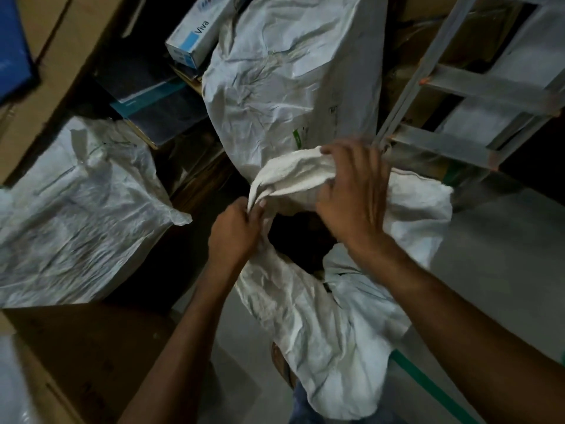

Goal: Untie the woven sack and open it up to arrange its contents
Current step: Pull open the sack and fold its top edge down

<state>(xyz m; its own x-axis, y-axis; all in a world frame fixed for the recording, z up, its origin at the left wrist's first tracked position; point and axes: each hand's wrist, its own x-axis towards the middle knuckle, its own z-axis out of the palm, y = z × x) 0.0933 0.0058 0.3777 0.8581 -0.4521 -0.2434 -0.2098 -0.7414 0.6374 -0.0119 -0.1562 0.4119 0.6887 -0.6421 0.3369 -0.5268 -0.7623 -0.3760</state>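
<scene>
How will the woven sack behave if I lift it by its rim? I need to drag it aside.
Probably floppy: the woven sack is creased all over, and its rim folds where the left hand and right hand grip it. It would likely sag rather than hold shape. Its weight is unclear; the opening is too dark to see inside.

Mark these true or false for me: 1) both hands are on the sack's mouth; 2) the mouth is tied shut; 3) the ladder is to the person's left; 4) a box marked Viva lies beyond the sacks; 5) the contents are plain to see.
1) True: the left hand and right hand both grip the rim of the woven sack.
2) False: the mouth gapes open, dark inside.
3) False: the ladder stands to the right.
4) True: the Viva box lies at the top, beside another sack.
5) False: the inside is too dark to tell.
</scene>
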